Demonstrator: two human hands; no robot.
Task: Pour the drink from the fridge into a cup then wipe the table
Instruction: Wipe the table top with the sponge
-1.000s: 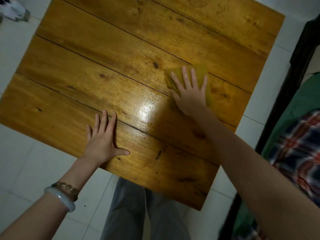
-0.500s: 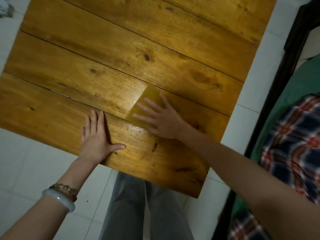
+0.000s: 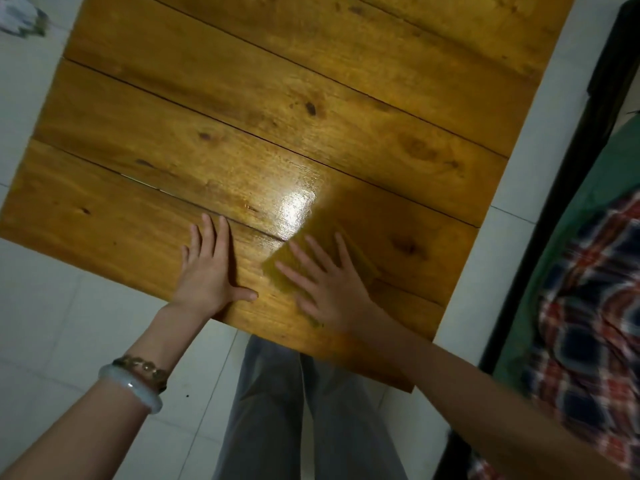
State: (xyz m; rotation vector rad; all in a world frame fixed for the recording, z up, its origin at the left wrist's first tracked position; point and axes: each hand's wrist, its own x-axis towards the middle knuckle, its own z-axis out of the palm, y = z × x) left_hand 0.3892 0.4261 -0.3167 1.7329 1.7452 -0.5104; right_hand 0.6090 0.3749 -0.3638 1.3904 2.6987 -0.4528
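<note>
A wooden plank table (image 3: 263,109) fills the upper part of the head view. My right hand (image 3: 329,282) lies flat, fingers spread, on a yellow-green cloth (image 3: 323,233) near the table's front edge; the cloth is blurred from motion. My left hand (image 3: 211,268) rests palm down on the bare wood just to the left of the cloth, fingers together, thumb stretched toward my right hand. A wet sheen (image 3: 294,206) glints on the wood just beyond the cloth. No cup or drink is in view.
White floor tiles (image 3: 69,323) surround the table. My legs in grey trousers (image 3: 298,410) stand under the front edge. A dark frame (image 3: 595,133) and a plaid and green fabric (image 3: 588,306) lie along the right. Something pale sits at the top left corner (image 3: 20,15).
My right hand has dragged the cloth from the table's middle right down toward the front edge, close to my left hand. My left hand has stayed planted.
</note>
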